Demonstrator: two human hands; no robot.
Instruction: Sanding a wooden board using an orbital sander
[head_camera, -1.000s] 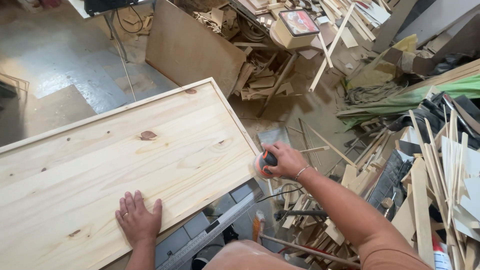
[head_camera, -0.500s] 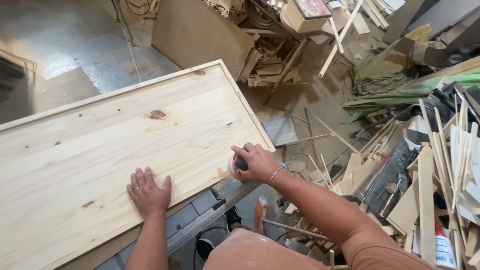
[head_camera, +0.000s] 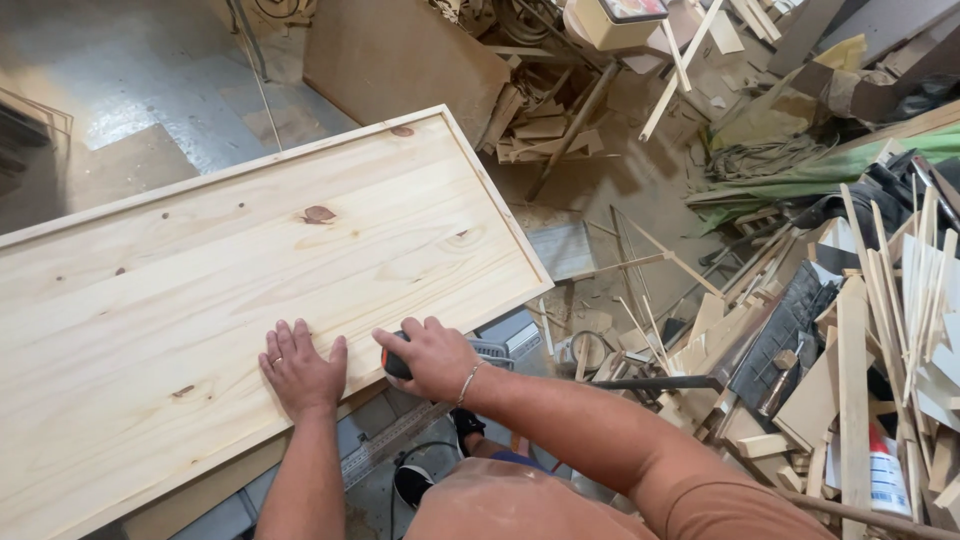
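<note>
A pale pine panel (head_camera: 250, 290) with a thin raised rim and dark knots lies flat across the counter (head_camera: 400, 445), overhanging it. A metal ruler (head_camera: 385, 450) lies along the counter's near edge. A flat left hand (head_camera: 300, 370) rests on the panel. The concrete floor (head_camera: 150, 100) beyond is bare on the left, while wood offcuts (head_camera: 540, 125) and thin strips (head_camera: 640, 290) litter it on the right.

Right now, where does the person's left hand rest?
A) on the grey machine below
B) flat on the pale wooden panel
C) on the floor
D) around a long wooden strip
B: the left hand lies open, palm down, on the wooden panel near its front edge.
</note>
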